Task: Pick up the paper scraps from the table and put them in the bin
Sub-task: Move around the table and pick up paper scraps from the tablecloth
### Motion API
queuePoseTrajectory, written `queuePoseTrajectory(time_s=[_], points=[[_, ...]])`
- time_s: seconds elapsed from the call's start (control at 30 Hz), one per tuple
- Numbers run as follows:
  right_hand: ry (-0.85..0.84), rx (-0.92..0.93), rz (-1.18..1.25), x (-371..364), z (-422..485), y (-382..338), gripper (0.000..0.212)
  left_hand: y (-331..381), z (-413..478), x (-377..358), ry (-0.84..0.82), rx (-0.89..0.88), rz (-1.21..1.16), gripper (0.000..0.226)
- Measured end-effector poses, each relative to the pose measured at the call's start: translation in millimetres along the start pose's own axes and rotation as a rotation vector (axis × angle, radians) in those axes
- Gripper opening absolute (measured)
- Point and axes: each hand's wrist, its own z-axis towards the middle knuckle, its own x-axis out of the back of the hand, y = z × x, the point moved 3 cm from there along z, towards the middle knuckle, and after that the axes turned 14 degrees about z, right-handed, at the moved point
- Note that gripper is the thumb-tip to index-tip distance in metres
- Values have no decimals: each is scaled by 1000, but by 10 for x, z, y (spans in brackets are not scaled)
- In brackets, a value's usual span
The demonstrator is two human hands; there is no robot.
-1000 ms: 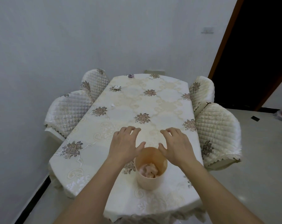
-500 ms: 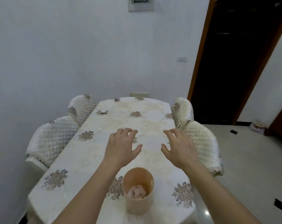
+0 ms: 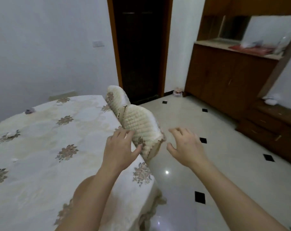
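Observation:
My left hand (image 3: 119,147) hovers with spread fingers over the right edge of the table (image 3: 41,180), which has a floral cloth. It holds nothing. Off the table and above the floor, my right hand (image 3: 186,145) is also spread and holds nothing. Only a peach sliver of the bin (image 3: 80,186) shows behind my left forearm. A purple paper scrap (image 3: 30,111) lies at the far end of the table. A white scrap (image 3: 10,134) rests near the left side, and a small white scrap (image 3: 14,159) lies closer in.
Two quilted chairs (image 3: 139,124) stand against the table's right side, just beyond my left hand. A dark doorway (image 3: 141,47) is straight ahead. A wooden cabinet (image 3: 233,77) lines the right wall. Glossy tiled floor (image 3: 224,164) spreads to the right.
The view has swung right, so the table now sits at the left. The bin has slid behind my left forearm. Both hands stay spread, the right one now over the floor.

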Motion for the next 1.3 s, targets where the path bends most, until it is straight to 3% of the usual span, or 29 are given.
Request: queuePoseTrajectory(time_s=[0.23, 0.53, 1.03, 1.3], points=[[60, -186, -77, 319, -310, 718, 50, 834, 339, -106, 28, -217, -88, 50], [70, -266, -90, 285, -60, 1421, 47, 1535, 887, -486, 25, -339, -58, 54], [-21, -137, 12, 216, 1804, 3298, 46, 2649, 2818, -1357, -70, -203, 31, 53], [-91, -75, 79, 57, 2629, 3799, 46, 2711, 3516, -1660, -76, -105, 63, 51]])
